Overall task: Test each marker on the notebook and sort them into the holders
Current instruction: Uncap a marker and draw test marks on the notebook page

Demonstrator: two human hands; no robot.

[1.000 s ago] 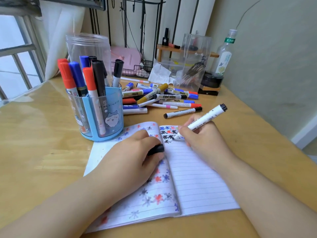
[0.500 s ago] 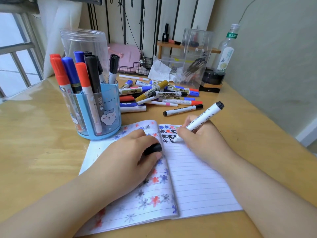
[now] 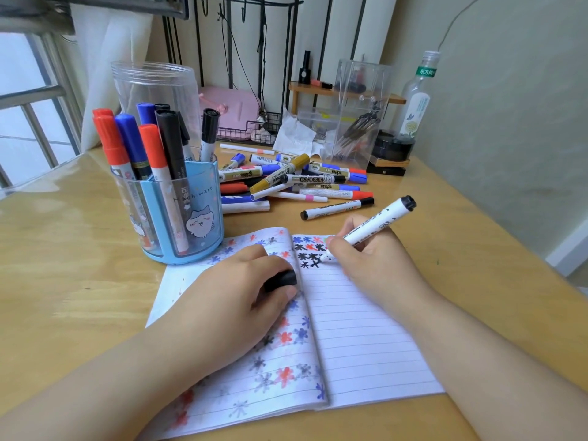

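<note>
1. Gripping a white whiteboard marker with a black end (image 3: pixel 372 229) in my right hand (image 3: pixel 375 265), I have its tip down on the right page of the open lined notebook (image 3: pixel 356 338), beside black star marks.
2. My left hand (image 3: pixel 232 300) rests on the left page, fingers curled round a black marker cap (image 3: pixel 281 280).
3. The blue plastic pen holder with a cartoon cat (image 3: pixel 194 218) reads "chiware"; it stands just past the notebook's upper left corner, packed with red, blue and black markers.
4. A tall clear plastic jar (image 3: pixel 152 90) stands behind it.
5. In the loose pile of markers (image 3: pixel 296 179) on the wooden surface (image 3: pixel 63 265), one black barrel reads "HITEBOARD" and a gold one "PERMANENT".
6. A clear bottle with a green neck label (image 3: pixel 416 100) stands by the wall; its print is too small to read.
7. Bare surface lies left of the holder and right of the notebook; the notebook's near edge lies close to the surface's front edge.
</note>
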